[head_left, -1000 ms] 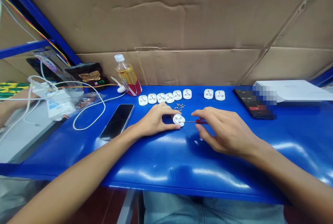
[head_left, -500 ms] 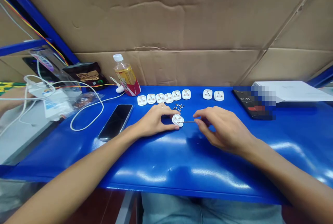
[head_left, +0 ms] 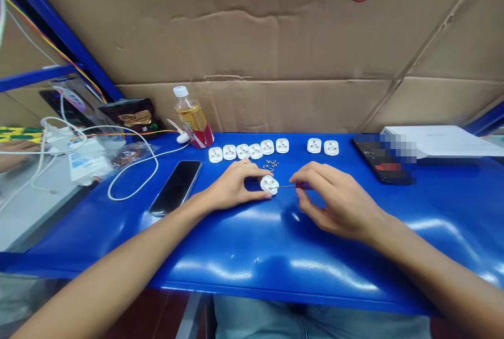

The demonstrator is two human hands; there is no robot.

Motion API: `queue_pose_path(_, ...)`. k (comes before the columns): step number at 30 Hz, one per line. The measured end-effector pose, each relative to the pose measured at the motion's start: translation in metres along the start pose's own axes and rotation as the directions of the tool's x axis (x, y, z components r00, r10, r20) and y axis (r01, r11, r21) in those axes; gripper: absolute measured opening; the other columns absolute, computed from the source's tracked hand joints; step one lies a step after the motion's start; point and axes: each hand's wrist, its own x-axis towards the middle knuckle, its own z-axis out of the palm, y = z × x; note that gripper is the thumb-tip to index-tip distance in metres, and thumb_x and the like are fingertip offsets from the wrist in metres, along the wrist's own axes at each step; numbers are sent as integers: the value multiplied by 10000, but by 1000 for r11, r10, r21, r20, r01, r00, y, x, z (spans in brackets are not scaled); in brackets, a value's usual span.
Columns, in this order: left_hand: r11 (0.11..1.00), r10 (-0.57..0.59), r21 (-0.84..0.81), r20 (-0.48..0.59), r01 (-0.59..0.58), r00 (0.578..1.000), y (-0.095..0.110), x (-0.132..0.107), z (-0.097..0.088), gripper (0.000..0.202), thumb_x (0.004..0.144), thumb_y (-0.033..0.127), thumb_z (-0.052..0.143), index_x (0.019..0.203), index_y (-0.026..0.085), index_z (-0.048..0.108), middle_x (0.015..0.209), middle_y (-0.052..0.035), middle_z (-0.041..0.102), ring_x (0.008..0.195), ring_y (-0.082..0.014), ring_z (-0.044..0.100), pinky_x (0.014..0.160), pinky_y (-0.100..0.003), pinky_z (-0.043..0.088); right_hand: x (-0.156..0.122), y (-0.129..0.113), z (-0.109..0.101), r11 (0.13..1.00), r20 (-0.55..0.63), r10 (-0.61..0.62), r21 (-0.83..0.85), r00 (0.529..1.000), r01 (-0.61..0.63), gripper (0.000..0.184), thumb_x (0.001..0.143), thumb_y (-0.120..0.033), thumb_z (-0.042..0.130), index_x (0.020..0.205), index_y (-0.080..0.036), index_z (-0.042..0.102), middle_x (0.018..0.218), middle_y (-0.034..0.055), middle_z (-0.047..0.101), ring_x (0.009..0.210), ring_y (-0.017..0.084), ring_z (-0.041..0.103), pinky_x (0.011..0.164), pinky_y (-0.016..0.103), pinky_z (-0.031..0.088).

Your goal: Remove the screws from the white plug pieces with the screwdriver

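Observation:
My left hand (head_left: 236,186) rests on the blue table and holds a white round plug body (head_left: 270,184) at its fingertips. My right hand (head_left: 334,201) pinches a small screwdriver with a red handle (head_left: 303,186). Its thin metal shaft reaches the face of the plug body, and the fingers partly hide the handle. Just above the hands lies a small scatter of tiny metal screws (head_left: 271,164). Behind them, several white plug parts (head_left: 255,150) stand in a row, with two more (head_left: 321,146) off to the right.
The blue table (head_left: 252,255) holds a black smartphone (head_left: 176,188), a looped white cable (head_left: 129,171), a drink bottle (head_left: 192,119), a pixelated dark device (head_left: 384,159) and a white box (head_left: 437,141). Cardboard lines the wall behind. Another person's arm (head_left: 16,154) shows far left.
The whole view has tilted slightly. My right fingers have shifted on the screwdriver, and its red handle shows again. The plug body stays in my left hand.

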Motion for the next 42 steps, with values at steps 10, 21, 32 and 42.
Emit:
queue_pose_path(10,1000,0,-11,8,0,1000,0,-1,-1,490,874,522,821,1258,220,776,1028,-56,774,956,-229,665,892,-341,478,-2,1,1,1000,-28,20,9,999,-20,173,978,-172,534,1140,-205,585,935,66,760,794,218,738,703,355,570)
queue_pose_path(21,1000,2,-5,13,-2,1000,0,-1,0,494,889,537,801,1268,222,774,1069,-69,783,992,-235,672,905,-353,489,-4,2,3,997,11,77,14,997,-77,120,1000,-188,515,1099,-197,582,924,72,753,774,214,739,689,343,577)
queue_pose_path(32,1000,7,11,16,-8,1000,-2,-1,0,509,891,563,786,1277,231,764,1035,-59,771,975,-240,658,893,-354,488,-4,1,3,997,-33,75,13,997,-74,110,996,-184,517,1092,-210,563,906,67,752,756,212,729,673,339,563)
queue_pose_path(42,1000,7,-1,20,-7,1000,0,0,0,487,885,526,808,1267,226,768,1085,-65,784,994,-244,675,921,-357,487,-2,2,4,999,58,20,31,998,-22,69,1029,-193,517,1048,-197,584,858,47,744,681,185,698,629,301,516)
